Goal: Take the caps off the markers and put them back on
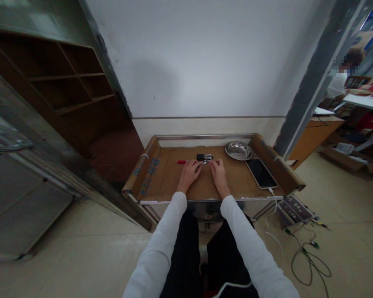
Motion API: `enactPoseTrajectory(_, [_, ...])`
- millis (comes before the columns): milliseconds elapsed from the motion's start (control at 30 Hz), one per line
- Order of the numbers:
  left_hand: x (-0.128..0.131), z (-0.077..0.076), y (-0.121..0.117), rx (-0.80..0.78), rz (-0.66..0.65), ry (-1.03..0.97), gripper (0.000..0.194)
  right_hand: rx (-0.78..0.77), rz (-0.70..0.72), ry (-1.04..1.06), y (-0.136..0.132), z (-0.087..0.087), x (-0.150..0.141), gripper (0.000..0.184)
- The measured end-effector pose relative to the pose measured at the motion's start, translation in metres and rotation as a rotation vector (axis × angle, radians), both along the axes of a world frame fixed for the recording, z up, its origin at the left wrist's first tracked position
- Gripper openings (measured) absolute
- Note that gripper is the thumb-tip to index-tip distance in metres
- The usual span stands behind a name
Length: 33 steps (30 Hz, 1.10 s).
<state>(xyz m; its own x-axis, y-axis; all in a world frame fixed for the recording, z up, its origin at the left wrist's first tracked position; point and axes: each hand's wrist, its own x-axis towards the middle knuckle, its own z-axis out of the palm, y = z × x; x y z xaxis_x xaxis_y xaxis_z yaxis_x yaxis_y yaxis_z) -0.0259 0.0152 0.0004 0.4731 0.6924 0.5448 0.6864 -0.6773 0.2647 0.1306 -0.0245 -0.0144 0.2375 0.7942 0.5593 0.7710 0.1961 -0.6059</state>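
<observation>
The left grip point(189, 171) and right grip point(218, 171) have curled fingers at a small black-and-white pen point(204, 163) between them on the desk point(170, 182); whether either pinches it, I cannot tell. Black markers point(204, 157) lie just beyond both, a red pen point(182, 162) beside the left, a metal dish point(238, 151) and phone point(261, 173) right of the right.

Dim, soft room light; faint shadow point(155, 78) on wall point(217, 54); glints on metal dish point(238, 151); edges stretched, blurred.

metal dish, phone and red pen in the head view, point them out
metal dish point(238, 151): head view, its inner bottom
phone point(261, 173): head view, middle of its dark screen
red pen point(182, 162): head view, its red barrel
</observation>
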Motion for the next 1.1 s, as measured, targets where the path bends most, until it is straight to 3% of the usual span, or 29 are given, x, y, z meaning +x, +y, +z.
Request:
enactPoseTrajectory(267, [-0.002,-0.004,-0.001,-0.052,-0.044,-0.165,0.024,0.065,0.300,-0.054,-0.008,0.012,-0.009,0.046])
enactPoseTrajectory(400, [-0.001,-0.008,0.002,-0.008,0.130,-0.184,0.021,0.029,0.236,-0.126,-0.003,0.007,-0.010,0.051])
enactPoseTrajectory(600, [-0.001,-0.011,0.002,-0.008,0.399,-0.103,0.021,-0.060,0.163,-0.262,0.009,-0.009,-0.006,0.038])
enactPoseTrajectory(767, [-0.001,-0.014,0.002,-0.056,0.364,-0.067,0.029,-0.091,0.093,-0.279,0.010,-0.012,-0.006,0.036])
enactPoseTrajectory(967, [0.000,-0.013,0.002,-0.068,0.363,-0.103,0.032,-0.061,0.136,-0.263,0.010,-0.011,-0.003,0.034])
enactPoseTrajectory(1100, [0.004,-0.012,0.002,-0.055,0.321,-0.099,0.028,-0.059,0.039,-0.218,0.012,-0.012,-0.002,0.036])
